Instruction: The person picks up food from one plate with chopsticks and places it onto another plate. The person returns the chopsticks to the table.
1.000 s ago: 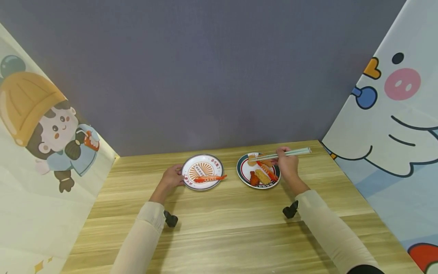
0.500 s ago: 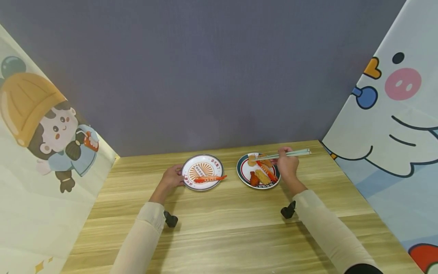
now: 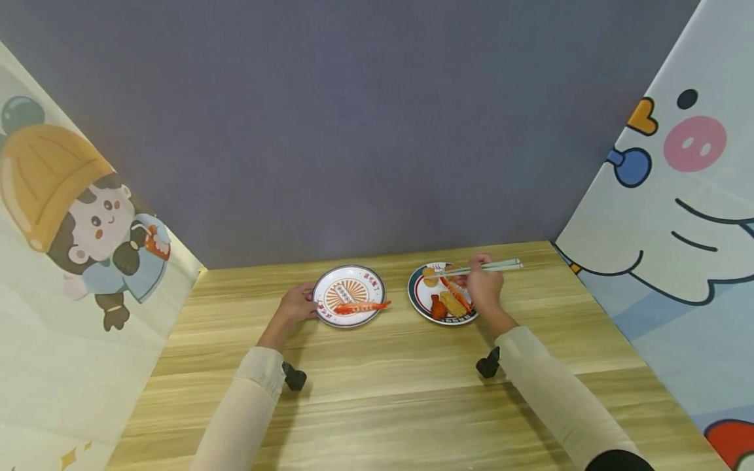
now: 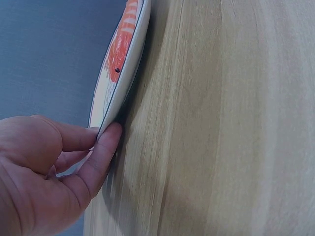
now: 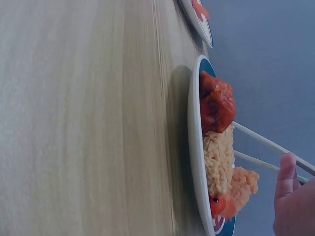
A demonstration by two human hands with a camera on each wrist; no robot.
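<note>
My left hand (image 3: 296, 305) pinches the left rim of a white patterned plate (image 3: 327, 282), thumb on top and a finger beneath, as the left wrist view shows. An orange-red shrimp (image 3: 361, 307) lies across that plate, its tail past the right edge. My right hand (image 3: 486, 288) holds a pair of pale green chopsticks (image 3: 505, 265) over a second plate (image 3: 418, 296) with a dark green rim. The chopstick tips overlap a round golden piece (image 3: 430, 277) at this plate's back left. Another shrimp (image 3: 457, 293) is partly hidden by my hand.
On the right plate are also a dark red drumstick-like piece (image 3: 438, 307) and an oblong breaded piece (image 3: 452, 303). An orange crumbed piece (image 5: 243, 187) sits behind them. A grey wall panel (image 3: 377, 131) rises behind the wooden table (image 3: 377, 379).
My right hand and the chopsticks have shifted slightly left over the right plate. The round golden piece has moved a little left too. My left hand stays at its plate.
</note>
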